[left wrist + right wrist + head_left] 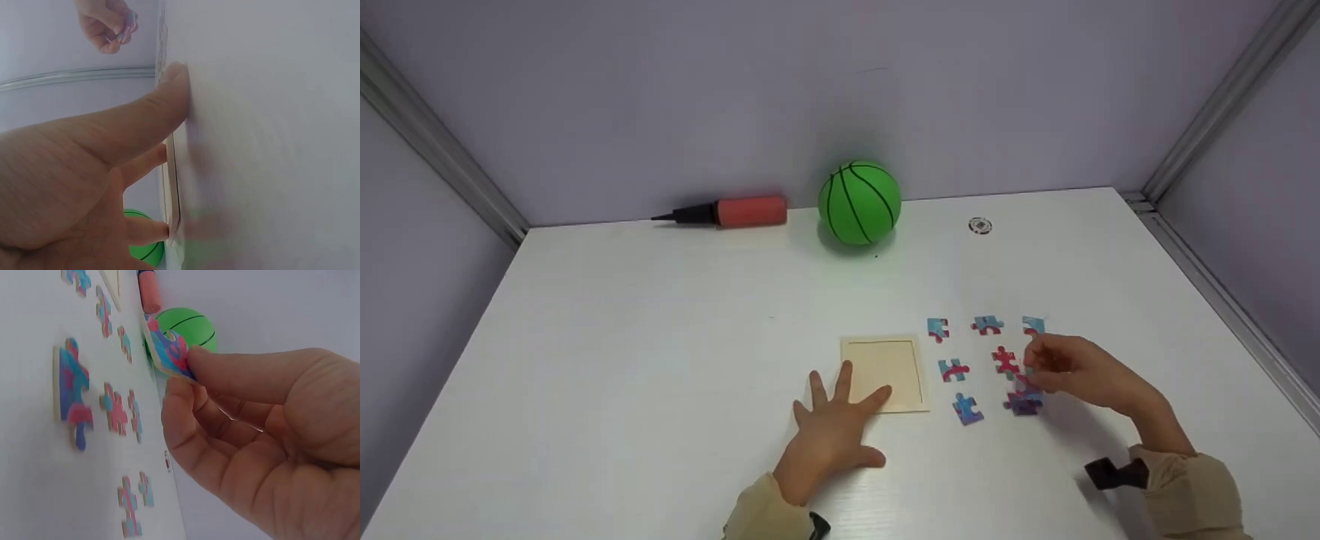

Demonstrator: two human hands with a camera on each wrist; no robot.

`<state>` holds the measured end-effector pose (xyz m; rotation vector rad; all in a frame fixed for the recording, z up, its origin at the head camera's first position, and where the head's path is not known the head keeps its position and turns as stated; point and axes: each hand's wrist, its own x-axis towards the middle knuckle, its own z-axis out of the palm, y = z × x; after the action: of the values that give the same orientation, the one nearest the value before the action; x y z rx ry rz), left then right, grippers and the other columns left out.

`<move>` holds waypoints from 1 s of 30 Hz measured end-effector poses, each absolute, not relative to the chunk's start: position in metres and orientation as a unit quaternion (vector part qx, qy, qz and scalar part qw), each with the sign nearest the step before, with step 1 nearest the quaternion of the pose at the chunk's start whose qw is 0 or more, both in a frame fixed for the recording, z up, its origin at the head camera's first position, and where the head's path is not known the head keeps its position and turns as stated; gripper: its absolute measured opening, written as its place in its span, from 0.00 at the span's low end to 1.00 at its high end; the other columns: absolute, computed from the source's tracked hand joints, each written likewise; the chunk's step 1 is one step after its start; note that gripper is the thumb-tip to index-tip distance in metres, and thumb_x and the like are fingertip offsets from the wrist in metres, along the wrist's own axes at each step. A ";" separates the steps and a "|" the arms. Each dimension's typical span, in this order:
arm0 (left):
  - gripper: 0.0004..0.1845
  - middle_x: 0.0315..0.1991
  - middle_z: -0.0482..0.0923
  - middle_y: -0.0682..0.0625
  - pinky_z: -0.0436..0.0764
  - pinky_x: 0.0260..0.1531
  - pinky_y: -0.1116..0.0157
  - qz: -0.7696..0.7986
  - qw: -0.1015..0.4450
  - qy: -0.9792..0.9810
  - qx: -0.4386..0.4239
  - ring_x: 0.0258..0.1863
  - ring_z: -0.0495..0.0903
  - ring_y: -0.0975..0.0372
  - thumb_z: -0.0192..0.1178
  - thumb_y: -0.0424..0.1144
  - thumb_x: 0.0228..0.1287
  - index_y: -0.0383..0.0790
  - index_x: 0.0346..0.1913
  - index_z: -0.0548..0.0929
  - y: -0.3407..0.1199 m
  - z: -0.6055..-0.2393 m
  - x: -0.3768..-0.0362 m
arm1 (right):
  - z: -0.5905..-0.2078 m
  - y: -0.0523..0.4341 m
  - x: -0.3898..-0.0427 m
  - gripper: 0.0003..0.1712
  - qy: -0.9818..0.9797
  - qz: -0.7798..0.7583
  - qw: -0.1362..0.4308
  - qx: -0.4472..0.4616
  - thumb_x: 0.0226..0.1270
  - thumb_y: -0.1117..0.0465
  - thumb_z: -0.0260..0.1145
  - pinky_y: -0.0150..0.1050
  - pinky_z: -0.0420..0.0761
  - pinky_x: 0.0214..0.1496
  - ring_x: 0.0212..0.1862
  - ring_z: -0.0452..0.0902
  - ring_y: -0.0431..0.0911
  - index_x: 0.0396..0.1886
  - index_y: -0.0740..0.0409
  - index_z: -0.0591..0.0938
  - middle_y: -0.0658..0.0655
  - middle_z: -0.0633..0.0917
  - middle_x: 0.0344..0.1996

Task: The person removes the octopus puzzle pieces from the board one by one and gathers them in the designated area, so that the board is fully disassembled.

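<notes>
None of the puzzle pieces sits in the tray yet, as far as the head view shows: the work has barely begun. Going from the biggest thing down, the white counter point(660, 360) carries a green ball point(859, 202) and a red pump point(735, 212) at the back wall, both away from the hands. Nearer, the wooden tray point(885, 371) lies bare, and the left hand point(832, 435) rests flat beside it, its grip spread, fingertips touching the tray's near edge. To the right of the tray, seven loose pieces point(952, 369) lie scattered, all yet to be placed. The right hand point(1072, 371) hovers over them, its grip pinching one piece point(167, 351) between thumb and fingers, lifted off the counter. A small round sticker point(979, 226) near the back may bear a code, but it is too small to read; no other writing shows.
</notes>
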<state>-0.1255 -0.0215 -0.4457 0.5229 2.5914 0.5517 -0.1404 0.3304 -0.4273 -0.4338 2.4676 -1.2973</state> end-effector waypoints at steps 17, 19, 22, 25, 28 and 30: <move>0.46 0.76 0.39 0.37 0.52 0.55 0.28 0.206 0.221 0.936 0.183 0.68 0.35 0.28 0.73 0.53 0.47 0.59 0.71 0.65 -0.024 -0.442 -0.123 | -0.448 0.358 -0.121 0.04 0.947 -0.296 0.105 -0.065 0.62 0.67 0.65 0.32 0.75 0.34 0.35 0.70 0.46 0.37 0.56 0.80 0.51 0.78 0.30; 0.46 0.76 0.39 0.36 0.52 0.55 0.28 0.205 0.221 0.936 0.183 0.68 0.36 0.28 0.73 0.53 0.46 0.60 0.71 0.65 -0.025 -0.443 -0.122 | -0.449 0.356 -0.122 0.05 0.950 -0.286 0.104 -0.063 0.62 0.67 0.66 0.32 0.75 0.34 0.35 0.70 0.46 0.36 0.56 0.80 0.51 0.78 0.29; 0.46 0.75 0.40 0.36 0.53 0.54 0.27 0.203 0.219 0.936 0.185 0.68 0.36 0.27 0.73 0.54 0.46 0.60 0.71 0.65 -0.024 -0.444 -0.122 | -0.451 0.354 -0.122 0.06 0.953 -0.277 0.106 -0.060 0.61 0.69 0.66 0.32 0.75 0.34 0.34 0.70 0.46 0.36 0.56 0.80 0.50 0.78 0.28; 0.47 0.75 0.40 0.36 0.54 0.54 0.27 0.202 0.216 0.937 0.187 0.68 0.37 0.27 0.74 0.54 0.45 0.61 0.71 0.64 -0.024 -0.446 -0.123 | -0.451 0.354 -0.121 0.05 0.955 -0.275 0.094 -0.063 0.61 0.68 0.66 0.32 0.75 0.33 0.33 0.70 0.45 0.34 0.56 0.80 0.50 0.78 0.27; 0.48 0.75 0.40 0.35 0.57 0.53 0.28 0.205 0.206 0.937 0.192 0.68 0.40 0.27 0.74 0.54 0.45 0.61 0.72 0.63 -0.024 -0.448 -0.123 | -0.448 0.347 -0.121 0.03 0.954 -0.286 0.058 -0.067 0.63 0.63 0.67 0.32 0.75 0.32 0.33 0.72 0.45 0.34 0.56 0.80 0.50 0.79 0.28; 0.47 0.75 0.41 0.34 0.59 0.52 0.29 0.216 0.193 0.937 0.196 0.68 0.41 0.28 0.72 0.55 0.47 0.59 0.72 0.62 -0.025 -0.447 -0.125 | -0.444 0.336 -0.121 0.07 0.951 -0.300 0.021 -0.076 0.64 0.60 0.67 0.37 0.77 0.35 0.36 0.75 0.48 0.39 0.59 0.81 0.54 0.81 0.34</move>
<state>-0.1248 -0.0251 -0.4467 0.5490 2.6287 0.6058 -0.1206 0.3360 -0.4435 -0.2368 2.9477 -0.9315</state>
